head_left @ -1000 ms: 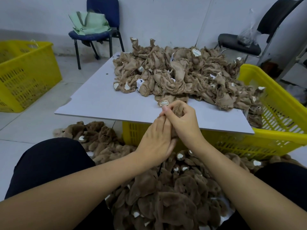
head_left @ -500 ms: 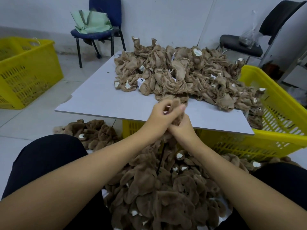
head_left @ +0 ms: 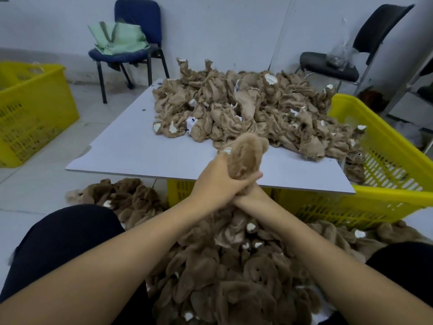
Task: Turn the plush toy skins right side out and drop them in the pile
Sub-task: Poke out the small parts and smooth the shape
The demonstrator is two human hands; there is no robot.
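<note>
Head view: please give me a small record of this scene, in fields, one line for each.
held item: plush skin, furry side out, raised over the board's near edge
left hand: left hand grips the skin's lower part
right hand: right hand mostly hidden under the left; grip cannot be told
unturned heap: inside-out skins on the white board
finished pile: furry skins on the floor between the knees
board support: yellow crate
background: blue chair with green bag, black chair, second yellow crate

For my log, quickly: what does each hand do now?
Left hand: grips the plush toy skin.
Right hand: mostly hidden; cannot be told.
</note>
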